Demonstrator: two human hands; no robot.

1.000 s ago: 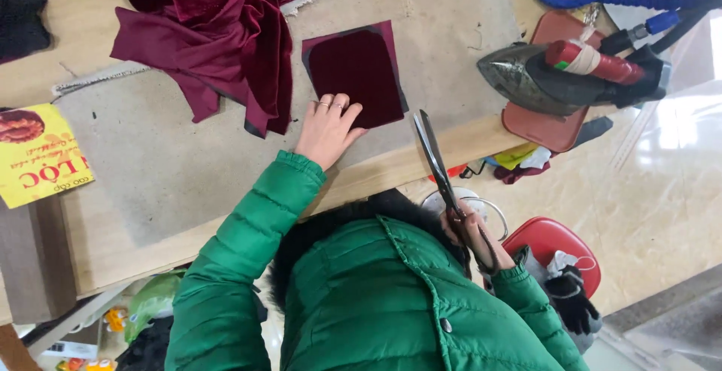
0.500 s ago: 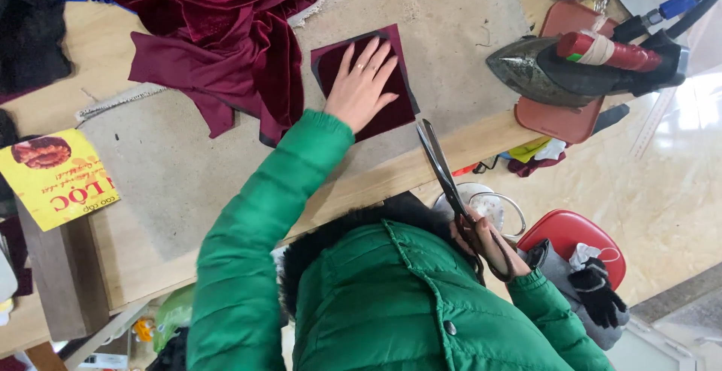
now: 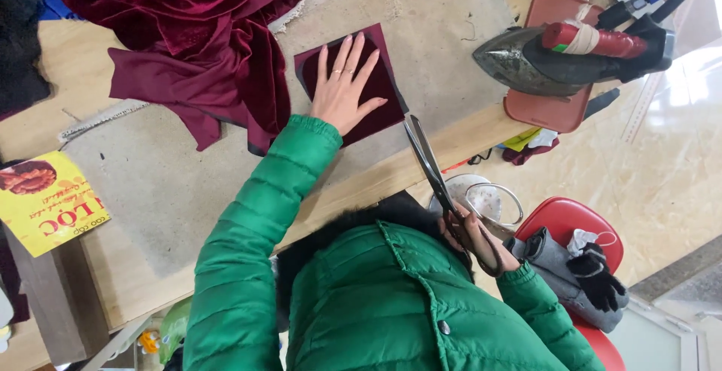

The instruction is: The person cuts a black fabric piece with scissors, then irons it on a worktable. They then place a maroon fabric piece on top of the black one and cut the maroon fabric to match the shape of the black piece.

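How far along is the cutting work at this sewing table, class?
Done: a small square piece of maroon velvet already lies apart from the big velvet heap. In hand: the left hand lies flat on the piece, and the right hand holds large scissors at its edge. Left: the heap lies uncut.

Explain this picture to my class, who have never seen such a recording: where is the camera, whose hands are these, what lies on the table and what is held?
The one picture looks down from above on a person in a green padded jacket. The left hand lies flat, fingers spread, on a small dark red velvet square on the grey felt-covered wooden table. The right hand grips the handles of long dark metal tailor's scissors, blades pointing at the square's edge. A larger heap of dark red velvet cloth lies beside it. A heavy grey iron with a red handle rests on a reddish pad.
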